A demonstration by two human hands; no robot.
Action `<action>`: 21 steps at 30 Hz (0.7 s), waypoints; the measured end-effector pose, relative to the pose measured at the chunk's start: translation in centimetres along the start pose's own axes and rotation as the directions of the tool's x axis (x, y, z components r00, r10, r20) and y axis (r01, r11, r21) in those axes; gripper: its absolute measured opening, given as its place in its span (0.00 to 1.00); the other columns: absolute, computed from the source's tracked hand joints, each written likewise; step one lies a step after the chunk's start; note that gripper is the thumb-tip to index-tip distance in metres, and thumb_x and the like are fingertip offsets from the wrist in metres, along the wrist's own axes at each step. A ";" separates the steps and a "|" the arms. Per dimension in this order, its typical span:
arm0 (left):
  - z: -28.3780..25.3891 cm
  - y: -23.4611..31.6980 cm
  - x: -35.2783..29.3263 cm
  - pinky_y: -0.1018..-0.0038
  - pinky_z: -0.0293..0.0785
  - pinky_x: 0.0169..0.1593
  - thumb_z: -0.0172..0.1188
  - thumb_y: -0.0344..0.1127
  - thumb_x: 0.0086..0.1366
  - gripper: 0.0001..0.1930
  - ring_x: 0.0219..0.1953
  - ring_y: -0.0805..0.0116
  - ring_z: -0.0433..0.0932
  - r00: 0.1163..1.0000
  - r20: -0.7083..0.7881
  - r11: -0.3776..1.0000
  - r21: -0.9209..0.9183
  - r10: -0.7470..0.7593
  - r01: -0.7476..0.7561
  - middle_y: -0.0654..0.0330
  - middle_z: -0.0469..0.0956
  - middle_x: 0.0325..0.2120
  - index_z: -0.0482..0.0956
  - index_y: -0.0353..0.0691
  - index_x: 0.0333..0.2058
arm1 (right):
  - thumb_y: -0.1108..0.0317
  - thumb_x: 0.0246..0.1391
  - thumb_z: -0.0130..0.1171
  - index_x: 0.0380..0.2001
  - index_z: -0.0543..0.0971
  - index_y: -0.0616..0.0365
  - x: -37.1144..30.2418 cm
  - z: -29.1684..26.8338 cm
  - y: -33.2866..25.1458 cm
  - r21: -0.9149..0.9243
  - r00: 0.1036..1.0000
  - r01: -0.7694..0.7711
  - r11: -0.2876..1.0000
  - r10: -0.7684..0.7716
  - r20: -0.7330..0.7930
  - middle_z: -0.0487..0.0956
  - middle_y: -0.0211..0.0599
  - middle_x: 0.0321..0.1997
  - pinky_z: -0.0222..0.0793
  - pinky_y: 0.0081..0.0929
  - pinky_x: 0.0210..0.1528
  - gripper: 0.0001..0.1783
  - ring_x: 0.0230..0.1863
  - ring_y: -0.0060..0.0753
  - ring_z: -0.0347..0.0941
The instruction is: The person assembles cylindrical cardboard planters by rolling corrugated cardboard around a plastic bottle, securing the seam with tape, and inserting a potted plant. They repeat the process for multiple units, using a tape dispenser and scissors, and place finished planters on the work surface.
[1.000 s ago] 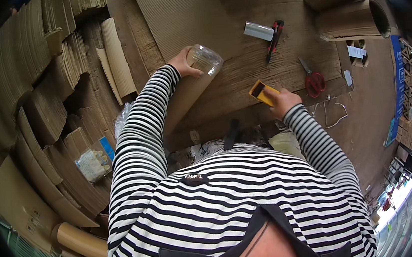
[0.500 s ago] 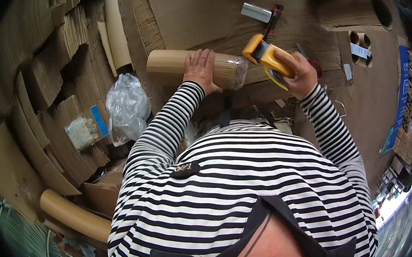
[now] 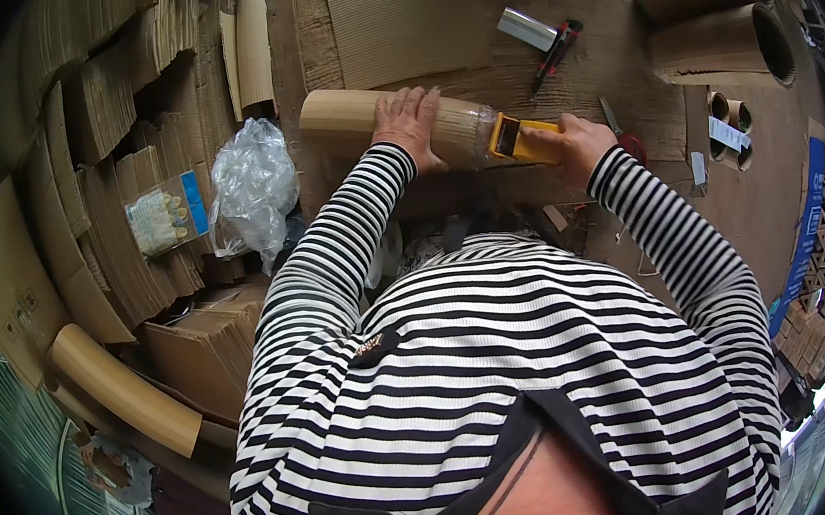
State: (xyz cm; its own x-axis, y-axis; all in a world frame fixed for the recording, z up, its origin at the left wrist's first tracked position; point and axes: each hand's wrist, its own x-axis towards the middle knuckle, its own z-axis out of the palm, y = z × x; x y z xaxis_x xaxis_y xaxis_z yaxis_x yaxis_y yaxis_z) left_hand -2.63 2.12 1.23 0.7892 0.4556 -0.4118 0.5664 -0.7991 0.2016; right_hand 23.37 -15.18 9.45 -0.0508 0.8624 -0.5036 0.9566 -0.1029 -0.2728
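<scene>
A rolled cardboard tube (image 3: 342, 114) lies crosswise in front of me. My left hand (image 3: 409, 125) presses over its top and holds it, the thumb on the near side. Clear tape wraps the tube's right end. My right hand (image 3: 577, 148) grips a yellow tape dispenser (image 3: 529, 141), and the dispenser's head meets the taped end of the tube. A black and red utility knife (image 3: 557, 53) lies beyond the dispenser, beside a small silvery, shiny block (image 3: 526, 29). Red-handled scissors (image 3: 630, 146) rest just right of my right hand, partly hidden.
Flattened cardboard sheets (image 3: 112, 219) are stacked on the left, with a crumpled clear plastic bag (image 3: 254, 184) beside them. Two large cardboard tubes (image 3: 712, 45) stand at far right. Another tube (image 3: 125, 388) lies at lower left. A flat corrugated sheet (image 3: 402, 17) lies at the back.
My right hand has brought the yellow dispenser left and down onto the tube's taped end. The left hand stays on the tube. The whole view has shifted slightly.
</scene>
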 end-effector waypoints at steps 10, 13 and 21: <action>-2.3 2.8 6.3 0.50 0.44 0.74 0.78 0.61 0.41 0.62 0.73 0.50 0.51 0.987 0.077 0.989 0.038 0.140 -0.143 0.49 0.56 0.70 0.55 0.39 0.70 | 0.63 0.54 0.66 0.66 0.72 0.31 5.9 7.5 7.6 0.709 0.982 -0.119 0.695 0.189 -0.021 0.76 0.40 0.63 0.68 0.30 0.66 0.35 0.60 0.39 0.76; -4.6 2.4 9.5 0.60 0.57 0.71 0.78 0.62 0.38 0.59 0.68 0.52 0.64 0.985 0.129 0.992 0.044 0.112 -0.118 0.49 0.67 0.64 0.63 0.40 0.67 | 0.70 0.54 0.65 0.68 0.70 0.44 7.8 12.1 8.9 0.949 0.976 -0.025 0.315 0.213 -0.045 0.74 0.38 0.67 0.66 0.25 0.66 0.36 0.62 0.31 0.74; -5.2 1.1 13.9 0.61 0.65 0.68 0.77 0.63 0.39 0.57 0.64 0.51 0.70 0.937 0.331 0.994 -0.036 0.109 -0.102 0.50 0.72 0.61 0.66 0.39 0.65 | 0.66 0.53 0.68 0.71 0.64 0.58 -4.9 19.8 -0.5 0.958 0.947 -0.088 -0.272 0.277 0.165 0.70 0.39 0.68 0.65 0.25 0.65 0.43 0.62 0.29 0.69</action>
State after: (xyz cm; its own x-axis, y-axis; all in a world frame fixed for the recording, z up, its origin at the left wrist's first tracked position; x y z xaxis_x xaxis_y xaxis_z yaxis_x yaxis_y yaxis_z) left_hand 10.16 9.63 0.36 0.7228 0.2105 -0.6582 0.4907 -0.8270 0.2744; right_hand 17.41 -29.15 -4.23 0.1693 0.7059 -0.6878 -0.5309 -0.5227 -0.6671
